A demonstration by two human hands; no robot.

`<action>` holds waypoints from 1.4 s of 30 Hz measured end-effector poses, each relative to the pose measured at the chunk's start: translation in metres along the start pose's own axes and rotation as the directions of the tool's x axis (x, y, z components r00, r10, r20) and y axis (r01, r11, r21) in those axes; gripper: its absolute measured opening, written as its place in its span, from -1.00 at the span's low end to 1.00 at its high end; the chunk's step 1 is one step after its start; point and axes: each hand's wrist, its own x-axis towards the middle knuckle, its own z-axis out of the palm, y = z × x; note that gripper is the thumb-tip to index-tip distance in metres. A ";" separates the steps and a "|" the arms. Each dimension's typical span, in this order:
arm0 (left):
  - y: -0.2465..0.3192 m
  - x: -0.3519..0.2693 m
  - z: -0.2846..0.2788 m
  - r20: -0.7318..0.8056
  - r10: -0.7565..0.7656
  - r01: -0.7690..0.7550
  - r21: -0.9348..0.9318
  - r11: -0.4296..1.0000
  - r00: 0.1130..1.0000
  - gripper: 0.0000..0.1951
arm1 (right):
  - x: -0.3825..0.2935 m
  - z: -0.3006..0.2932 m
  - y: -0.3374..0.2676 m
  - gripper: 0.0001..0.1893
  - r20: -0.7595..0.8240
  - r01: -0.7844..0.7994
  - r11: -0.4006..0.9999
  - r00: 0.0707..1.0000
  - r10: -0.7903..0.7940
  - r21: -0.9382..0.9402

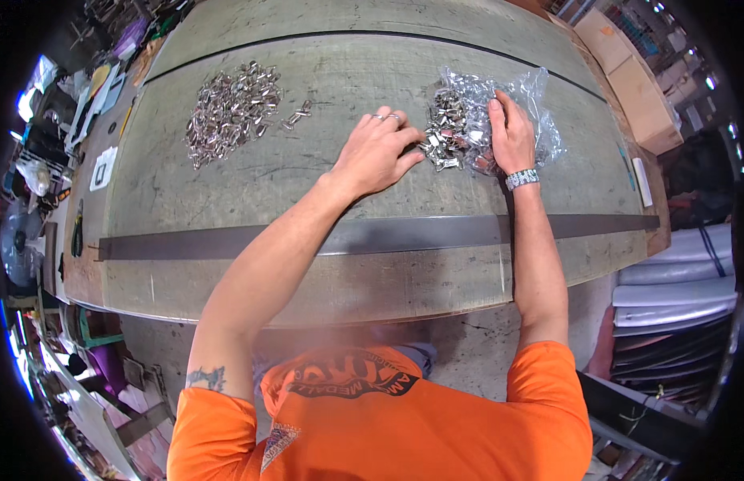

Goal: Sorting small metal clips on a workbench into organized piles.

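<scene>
A clear plastic bag lies on the right half of the worktable, with small shiny metal fittings inside and at its left side. My right hand is laid over the bag and holds it, its thumb towards the fittings. My left hand is at the left edge of these fittings, thumb and index finger apart, tips at the nearest pieces; no piece shows between them. Farther left is a larger heap of similar metal fittings. A few loose fittings lie just right of that heap.
A long flat metal bar crosses the worktable near its front edge, under my forearms. Pliers lie at the left end. Cardboard boxes stand along the right edge. Stacked rolls or sheets are beside the table at right.
</scene>
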 end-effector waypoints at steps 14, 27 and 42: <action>-0.051 -0.059 -0.093 -0.066 -0.115 0.133 0.444 0.886 0.991 -0.74 | -0.002 -0.001 -0.002 -0.51 -0.001 -0.021 1.000 1.000 0.021 -0.002; -0.005 -0.019 -0.018 0.081 0.078 -0.082 0.050 0.995 0.994 -0.66 | -0.003 0.003 -0.002 -0.54 0.002 -0.007 1.000 1.000 0.007 0.010; -0.047 -0.039 -0.057 -0.094 -0.211 0.194 -0.161 0.968 0.973 -0.58 | -0.001 0.001 0.001 -0.53 0.011 0.004 1.000 1.000 -0.004 0.018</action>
